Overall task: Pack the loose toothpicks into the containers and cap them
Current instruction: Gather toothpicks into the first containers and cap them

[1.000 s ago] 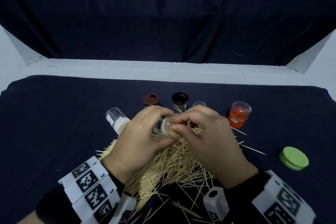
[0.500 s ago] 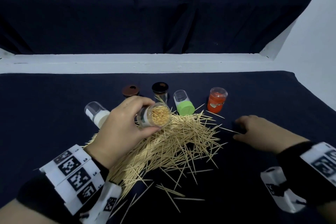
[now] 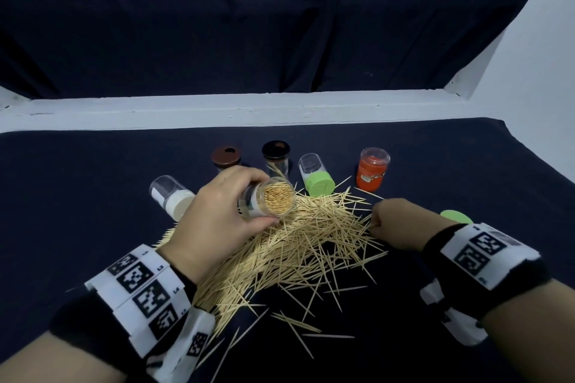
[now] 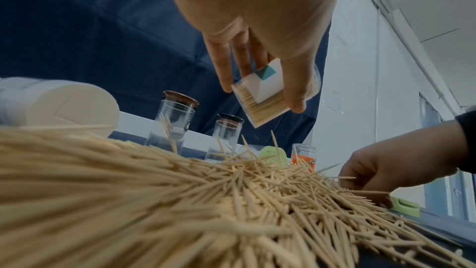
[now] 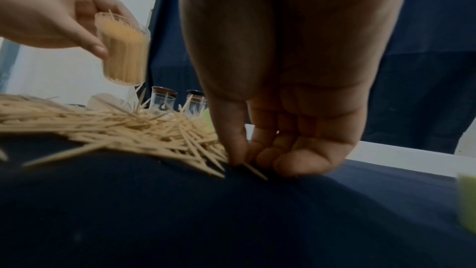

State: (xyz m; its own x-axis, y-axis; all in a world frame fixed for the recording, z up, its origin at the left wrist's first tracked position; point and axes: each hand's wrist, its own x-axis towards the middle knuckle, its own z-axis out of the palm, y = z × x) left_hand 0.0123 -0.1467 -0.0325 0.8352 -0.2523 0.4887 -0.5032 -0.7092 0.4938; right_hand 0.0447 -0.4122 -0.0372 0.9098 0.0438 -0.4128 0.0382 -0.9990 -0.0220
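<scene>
Right hand (image 3: 396, 224) has come back to pinch toothpicks (image 3: 311, 236) at pile's edge

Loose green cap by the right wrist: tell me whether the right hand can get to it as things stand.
Probably yes. The loose green cap lies uncovered just beyond the right hand, nothing between them; that hand first has to drop the toothpick it pinches.

The left hand (image 4: 260, 27) grips a full jar (image 4: 268, 99) above the toothpicks (image 4: 180, 201). At 3 o'clock, the right hand (image 4: 401, 168) touches the pile's edge. 2 brown-lidded jars (image 4: 175, 121) stand behind.
</scene>
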